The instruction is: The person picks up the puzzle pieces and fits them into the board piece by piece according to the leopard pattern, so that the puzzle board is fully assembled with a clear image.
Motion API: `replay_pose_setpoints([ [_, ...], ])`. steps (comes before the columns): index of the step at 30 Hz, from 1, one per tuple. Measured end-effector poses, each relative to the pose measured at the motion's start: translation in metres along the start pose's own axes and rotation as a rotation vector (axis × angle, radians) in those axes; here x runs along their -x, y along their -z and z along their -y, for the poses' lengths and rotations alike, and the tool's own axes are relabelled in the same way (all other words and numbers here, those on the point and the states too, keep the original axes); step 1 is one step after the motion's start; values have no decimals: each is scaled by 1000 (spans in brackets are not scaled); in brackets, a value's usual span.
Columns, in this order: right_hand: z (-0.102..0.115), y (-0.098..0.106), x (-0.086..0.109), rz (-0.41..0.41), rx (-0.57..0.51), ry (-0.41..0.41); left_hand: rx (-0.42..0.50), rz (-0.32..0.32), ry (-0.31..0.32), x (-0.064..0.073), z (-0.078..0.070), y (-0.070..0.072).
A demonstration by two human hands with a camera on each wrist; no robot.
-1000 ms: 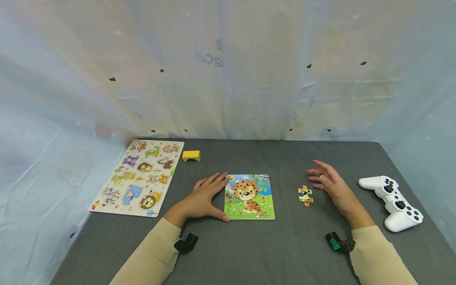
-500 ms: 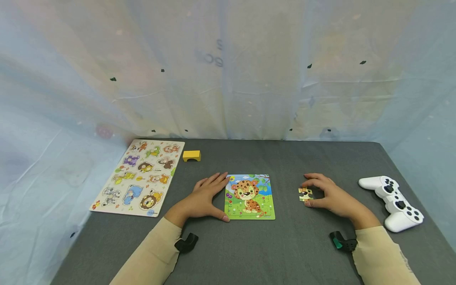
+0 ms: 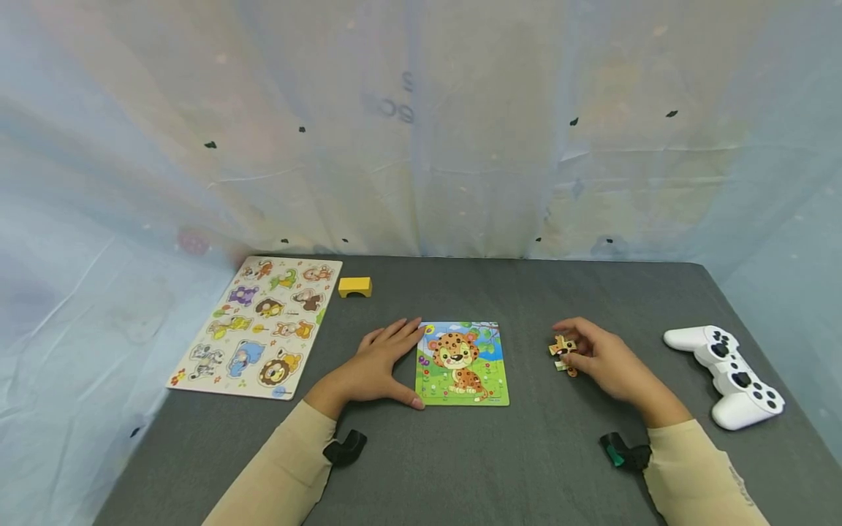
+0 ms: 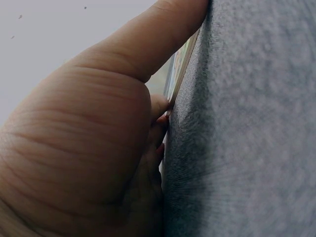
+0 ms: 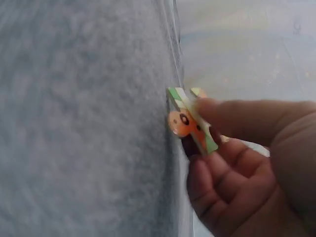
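A square leopard puzzle lies flat near the middle of the grey table. My left hand rests at its left edge, fingers spread straight and thumb by the lower left corner. In the left wrist view, the puzzle's thin edge shows past the thumb. Off to the right, my right hand pinches a small jigsaw piece between thumb and fingers. The right wrist view shows this piece tilted, with orange, green and white printing; the thumb covers part of it.
A large animal puzzle board lies at the left. Beside its upper right corner sits a yellow arch-shaped block. A white game controller is right of my right hand. A pale sheet hangs along the table's back edge.
My right hand came down to the jigsaw piece, took hold of it and tilted it up from lying flat. My left hand and the leopard puzzle stay in place.
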State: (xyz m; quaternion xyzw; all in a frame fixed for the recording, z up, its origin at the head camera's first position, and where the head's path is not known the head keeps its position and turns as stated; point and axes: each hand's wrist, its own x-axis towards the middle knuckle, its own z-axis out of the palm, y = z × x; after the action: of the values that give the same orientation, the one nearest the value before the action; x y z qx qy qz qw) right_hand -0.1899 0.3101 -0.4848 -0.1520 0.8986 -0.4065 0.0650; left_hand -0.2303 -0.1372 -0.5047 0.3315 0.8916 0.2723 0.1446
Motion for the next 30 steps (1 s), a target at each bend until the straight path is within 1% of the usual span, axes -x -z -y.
replay_pose_setpoints([
  [2,2,-1,0,-39,5,-16,-1,0,-2,0,0,0],
  [6,7,-4,0,-123,24,2,-1,4,-3,-1,0,-1],
  [9,13,-9,0,-177,-8,23,1,3,1,-1,0,-2],
  [11,18,-13,-1,-196,-37,31,5,2,2,-1,0,-2],
  [15,30,-25,-3,-184,-100,49,10,-1,1,-1,0,-1],
  [20,42,-46,-8,-156,-168,98,11,2,2,-1,2,-1],
  [26,55,-69,-14,-94,-277,164,12,-1,2,0,2,-1],
  [30,62,-78,-19,-65,-325,163,9,-3,-9,-1,2,-2],
])
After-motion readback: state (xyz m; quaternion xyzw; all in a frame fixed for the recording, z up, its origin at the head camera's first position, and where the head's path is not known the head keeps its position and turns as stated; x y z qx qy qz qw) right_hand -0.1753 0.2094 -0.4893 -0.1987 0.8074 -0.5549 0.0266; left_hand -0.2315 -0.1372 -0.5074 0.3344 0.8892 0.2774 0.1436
